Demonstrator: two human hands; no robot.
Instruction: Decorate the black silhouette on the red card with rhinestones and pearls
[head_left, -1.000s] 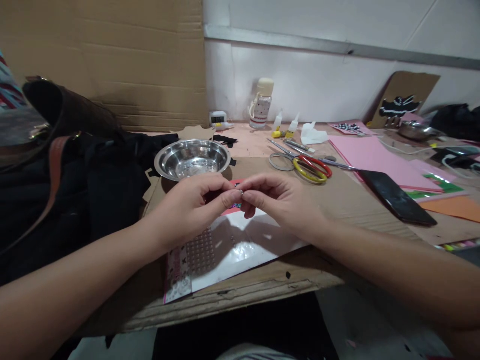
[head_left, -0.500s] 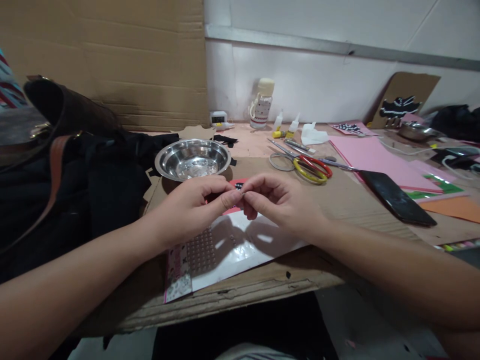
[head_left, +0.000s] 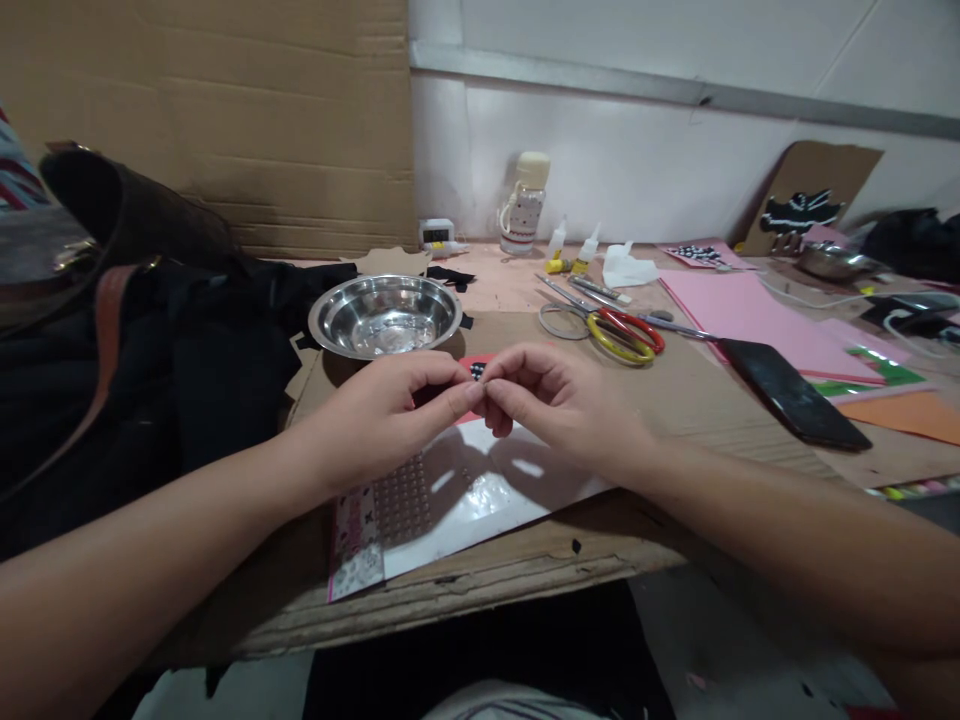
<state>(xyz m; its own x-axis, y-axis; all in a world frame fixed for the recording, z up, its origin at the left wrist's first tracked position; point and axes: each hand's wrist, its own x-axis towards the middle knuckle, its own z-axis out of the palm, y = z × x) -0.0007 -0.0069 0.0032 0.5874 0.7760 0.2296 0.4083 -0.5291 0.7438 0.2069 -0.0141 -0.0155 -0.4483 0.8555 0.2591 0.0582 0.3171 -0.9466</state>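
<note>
My left hand [head_left: 409,405] and my right hand [head_left: 551,400] meet fingertip to fingertip, both closed in a pinch. Whatever lies between the fingertips is too small to make out. Beneath them is a white sheet of stick-on pearls [head_left: 405,500], with rows of small beads at its left and a printed pink end. Behind the fingers, partly hidden, lies red paper [head_left: 475,360] bearing a black piece dotted with white beads [head_left: 477,371]. A shiny metal bowl [head_left: 386,318] stands just beyond my left hand.
Scissors [head_left: 622,335] with red and yellow handles lie beyond my right hand, and a black phone [head_left: 795,390] to the right. Pink paper [head_left: 757,320], glue bottles [head_left: 587,250] and a drinking bottle [head_left: 523,205] are farther back. A dark bag [head_left: 142,220] sits at left.
My fingertips have drawn slightly closer together. Both hands otherwise keep their pinched pose above the sheet, and the things on the table stay in place.
</note>
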